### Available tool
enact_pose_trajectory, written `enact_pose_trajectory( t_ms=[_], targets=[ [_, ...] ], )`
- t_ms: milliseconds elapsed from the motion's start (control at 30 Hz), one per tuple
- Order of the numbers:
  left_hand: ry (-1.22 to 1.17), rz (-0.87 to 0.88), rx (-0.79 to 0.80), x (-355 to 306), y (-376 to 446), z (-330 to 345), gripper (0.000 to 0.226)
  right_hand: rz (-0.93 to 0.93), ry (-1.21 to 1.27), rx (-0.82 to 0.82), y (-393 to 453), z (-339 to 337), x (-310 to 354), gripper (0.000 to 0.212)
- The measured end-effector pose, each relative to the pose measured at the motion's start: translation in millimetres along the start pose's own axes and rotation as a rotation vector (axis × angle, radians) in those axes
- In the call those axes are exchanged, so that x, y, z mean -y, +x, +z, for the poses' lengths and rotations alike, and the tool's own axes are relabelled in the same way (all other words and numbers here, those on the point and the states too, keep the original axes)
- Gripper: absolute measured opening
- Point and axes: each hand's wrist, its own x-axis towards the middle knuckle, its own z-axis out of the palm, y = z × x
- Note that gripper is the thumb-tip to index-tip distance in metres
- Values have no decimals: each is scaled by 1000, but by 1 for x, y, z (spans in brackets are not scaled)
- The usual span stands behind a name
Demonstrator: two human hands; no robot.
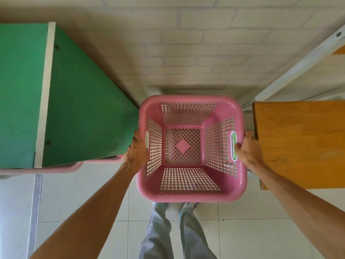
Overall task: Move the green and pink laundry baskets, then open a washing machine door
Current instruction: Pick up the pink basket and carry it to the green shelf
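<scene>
Both hands gripped the pink laundry basket point(190, 195) at its side handles, the left hand point(137, 151) and right hand point(246, 149) curled over the rim. It hung above the tiled floor point(242, 230), between a green cabinet point(84, 100) and a wooden counter point(302, 143).

Green cabinet point(84, 101), wooden table point(302, 143), tiled floor point(242, 238).

Your pink laundry basket point(190, 195), perforated, upright and empty, sits between a green cabinet point(84, 101) and wooden table point(302, 143).
</scene>
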Motion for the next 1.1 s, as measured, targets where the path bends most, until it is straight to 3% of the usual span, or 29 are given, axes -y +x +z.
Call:
enact_pose_trajectory(
  t_ms=[867,1100],
  targets=[
    [-16,-42,-5,19,17,-9,64,4,74,27,3,-6,31,34],
    [37,-56,64,16,17,-17,68,-29,28,117,8,-13,29,39]
  ],
)
